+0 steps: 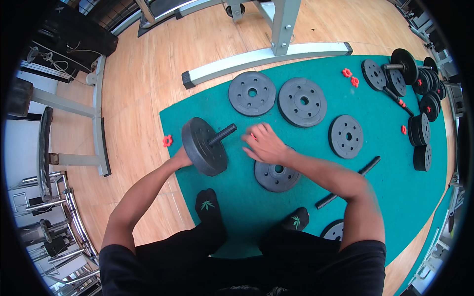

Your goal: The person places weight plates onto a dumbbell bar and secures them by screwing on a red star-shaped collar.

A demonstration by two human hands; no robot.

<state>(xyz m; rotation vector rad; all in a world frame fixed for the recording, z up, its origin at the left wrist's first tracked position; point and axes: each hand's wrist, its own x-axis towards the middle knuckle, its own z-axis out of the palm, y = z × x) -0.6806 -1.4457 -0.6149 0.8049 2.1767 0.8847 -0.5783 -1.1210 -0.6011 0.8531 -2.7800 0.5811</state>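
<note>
Plates (pixel 303 114) on mat (pixel 317 140), wooden floor (pixel 138 89), frame (pixel 284 29)

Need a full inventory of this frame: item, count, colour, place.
Mat: 1, green, centre to right
Floor: 1, light wood, around the mat
Loaded plate: at least 1, dark grey, left of centre
Bar: 1, black, through the loaded plate
Single plates: 5, dark grey, spread over the mat
Loose bar: 1, black, mat, right
Star nuts: 4 loose, red, one at mat's left edge, three right
Clustered weights: several, dark, far right, count unclear
Frames: at least 2, grey, top and left
Socks: 2, dark with green leaves, on the mat
Left hand: 1, bare, behind the loaded plate, fingers hidden
Right hand: 1, bare, blurred, near bar's end, something red at its fingers
</note>
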